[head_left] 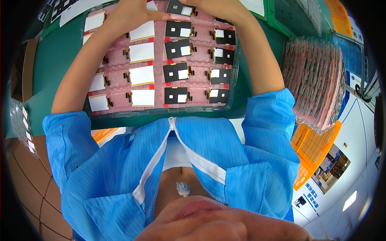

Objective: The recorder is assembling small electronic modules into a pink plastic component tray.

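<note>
A clear plastic tray (237,76) lined with pink foam lies on the green table in front of me. It holds rows of small flat panels: white-faced ones (142,75) in the left columns, black-backed ones (175,72) in the right columns. Both my bare forearms reach over it to its far end. My left hand (132,14) rests with its fingers together on the tray's top rows, next to a white panel (152,5). My right hand (209,6) is at the top edge beside a black panel (181,8), and is partly cut off. Whether either hand grips a panel is hidden.
A tall stack of the same pink-lined trays (317,80) stands at the right, above an orange crate (313,148). A cardboard box (24,60) sits at the left edge of the green table (52,60). Brown cartons (28,180) lie lower left. My blue coat fills the lower middle.
</note>
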Available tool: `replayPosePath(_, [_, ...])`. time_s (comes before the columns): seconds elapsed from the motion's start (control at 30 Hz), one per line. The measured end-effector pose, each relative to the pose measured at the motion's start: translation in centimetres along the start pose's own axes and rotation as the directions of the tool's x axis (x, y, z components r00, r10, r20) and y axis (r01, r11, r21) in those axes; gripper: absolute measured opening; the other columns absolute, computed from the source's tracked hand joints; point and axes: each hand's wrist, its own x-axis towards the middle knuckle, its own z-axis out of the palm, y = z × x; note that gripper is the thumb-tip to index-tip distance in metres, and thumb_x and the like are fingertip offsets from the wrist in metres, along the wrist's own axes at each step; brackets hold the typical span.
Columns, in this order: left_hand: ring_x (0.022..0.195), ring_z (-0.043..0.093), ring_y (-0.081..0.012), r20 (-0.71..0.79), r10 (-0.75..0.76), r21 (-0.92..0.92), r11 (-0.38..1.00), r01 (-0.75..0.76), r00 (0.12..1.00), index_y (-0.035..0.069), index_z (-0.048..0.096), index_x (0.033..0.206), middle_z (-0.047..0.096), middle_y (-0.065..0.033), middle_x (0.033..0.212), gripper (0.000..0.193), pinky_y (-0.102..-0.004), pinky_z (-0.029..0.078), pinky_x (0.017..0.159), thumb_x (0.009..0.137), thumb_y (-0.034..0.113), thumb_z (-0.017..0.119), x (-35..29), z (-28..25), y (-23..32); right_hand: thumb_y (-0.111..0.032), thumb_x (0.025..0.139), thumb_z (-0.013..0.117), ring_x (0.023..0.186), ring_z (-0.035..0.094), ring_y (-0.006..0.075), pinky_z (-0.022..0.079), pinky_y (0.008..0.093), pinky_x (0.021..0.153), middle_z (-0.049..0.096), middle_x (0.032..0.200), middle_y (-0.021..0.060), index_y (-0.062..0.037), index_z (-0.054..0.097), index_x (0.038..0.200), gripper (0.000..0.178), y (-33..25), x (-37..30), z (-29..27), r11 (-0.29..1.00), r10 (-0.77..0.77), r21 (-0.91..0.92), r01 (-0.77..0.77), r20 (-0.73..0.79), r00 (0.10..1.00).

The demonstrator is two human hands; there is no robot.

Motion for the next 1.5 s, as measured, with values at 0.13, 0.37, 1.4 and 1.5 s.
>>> replayPosePath(0.13, [0.096, 0.063, -0.0282, 0.033, -0.235, 0.426, 0.883, 0.199, 0.971, 0.002, 0.072, 0.1, 0.067, -0.0101, 0.097, 0.045, -0.0383, 0.051, 0.088, 0.063, 0.015, 0.093, 0.4, -0.2, 1.0, -0.014, 0.091, 0.072, 0.066, 0.059, 0.0134, 0.049, 0.0316, 0.061, 0.068, 0.071, 0.0079, 0.0031, 0.073, 0.091, 0.017, 0.1, -0.1, -0.3, 0.999, -0.015, -0.048, 0.014, -0.021, 1.0])
replayPosePath(0.37, [0.096, 0.063, -0.028, 0.039, -0.26, 0.424, 0.878, 0.22, 0.965, 0.002, 0.072, 0.098, 0.067, -0.0096, 0.097, 0.044, -0.0383, 0.051, 0.087, 0.062, 0.015, 0.094, 0.0, -0.4, 0.4, -0.015, 0.089, 0.073, 0.066, 0.061, 0.0151, 0.05, 0.0327, 0.063, 0.069, 0.073, 0.01, 0.003, 0.073, 0.092, 0.018, 0.0, 0.0, 0.0, 0.997, -0.017, -0.075, 0.015, -0.024, 1.0])
replayPosePath(1.4, [0.102, 0.058, -0.0256, 0.022, -0.041, 0.507, 0.861, 0.024, 0.999, 0.006, 0.073, 0.111, 0.063, -0.0062, 0.105, 0.038, -0.0364, 0.048, 0.093, 0.075, 0.009, 0.085, -0.1, 0.4, -0.4, -0.03, 0.08, 0.081, 0.098, 0.058, 0.0325, 0.043, 0.0461, 0.084, 0.062, 0.093, 0.0075, -0.0149, 0.071, 0.085, 0.018, 0.5, -2.5, 3.1, 0.746, -0.389, -0.663, 0.057, -0.365, 0.846])
replayPosePath(1.5, [0.1, 0.058, -0.024, -0.057, -0.03, 0.402, 0.914, 0.05, 0.998, 0.008, 0.072, 0.117, 0.065, -0.0055, 0.111, 0.043, -0.0357, 0.048, 0.092, 0.075, 0.008, 0.084, 0.2, -1.8, -0.2, -0.028, 0.084, 0.076, 0.091, 0.065, 0.03, 0.048, 0.045, 0.08, 0.071, 0.09, 0.0059, -0.0141, 0.073, 0.088, 0.015, -1.6, -1.2, 1.1, 0.867, -0.231, -0.494, 0.071, -0.271, 0.934])
